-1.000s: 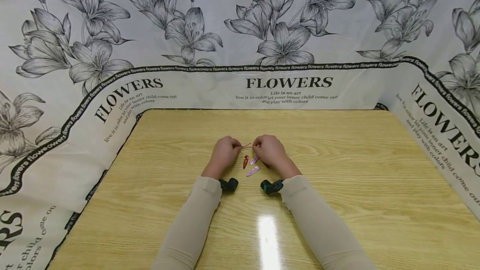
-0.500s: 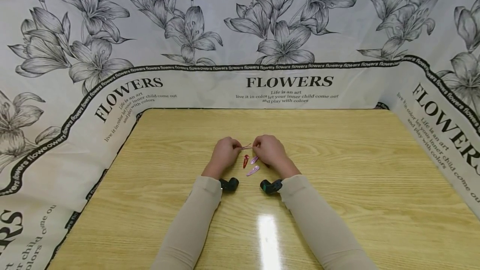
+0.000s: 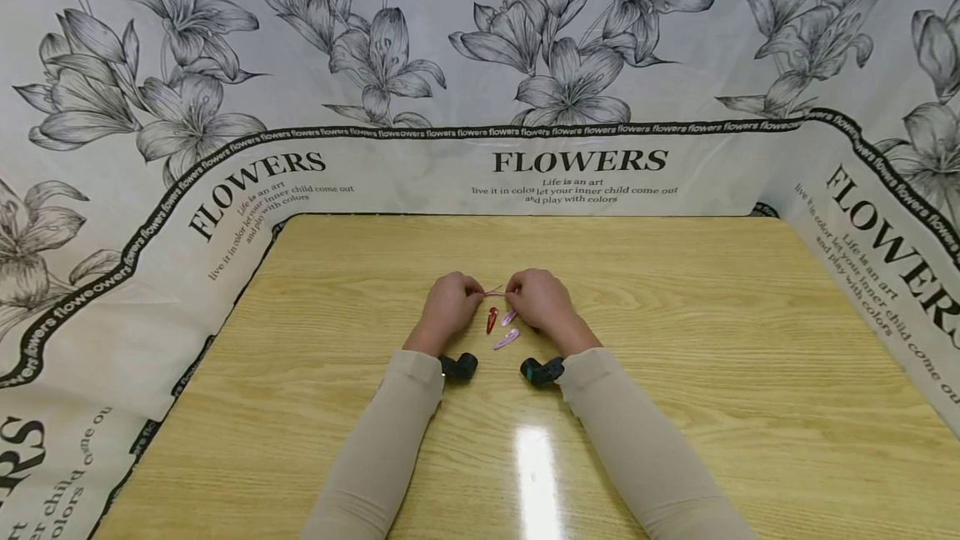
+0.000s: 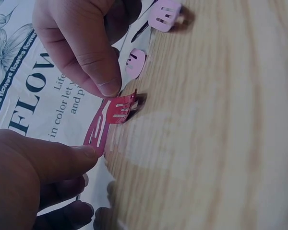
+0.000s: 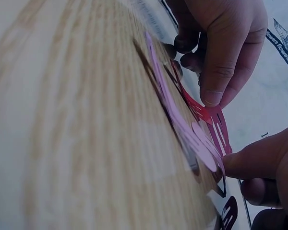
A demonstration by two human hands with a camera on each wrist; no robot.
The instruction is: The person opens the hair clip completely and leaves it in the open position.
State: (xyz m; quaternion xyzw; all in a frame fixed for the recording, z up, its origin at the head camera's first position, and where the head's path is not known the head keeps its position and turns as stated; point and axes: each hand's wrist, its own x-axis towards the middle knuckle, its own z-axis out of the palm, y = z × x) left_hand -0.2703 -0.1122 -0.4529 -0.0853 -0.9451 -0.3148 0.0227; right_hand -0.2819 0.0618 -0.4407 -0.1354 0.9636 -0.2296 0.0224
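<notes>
Between both hands is a dark pink snap hair clip (image 4: 100, 128). My left hand (image 3: 452, 307) pinches one end between thumb and fingers, and my right hand (image 3: 542, 302) pinches the other. Seen from the head, the clip is only a pair of thin strands between the fingertips. A red hair clip (image 3: 492, 321) lies on the table just below it. Two lilac hair clips lie beside the red one: one (image 3: 509, 318) partly under the right hand, the other (image 3: 506, 339) nearer the wrists. The right wrist view also shows a dark slotted piece (image 5: 229, 213) near the right fingers, its kind unclear.
The wood-grain table (image 3: 675, 407) spreads out around the hands. A white cloth (image 3: 420, 177) printed with flowers and lettering surrounds its back and sides. Black wrist cameras (image 3: 459, 367) sit inside both cuffs. A bright light reflection (image 3: 537, 473) shows on the near tabletop.
</notes>
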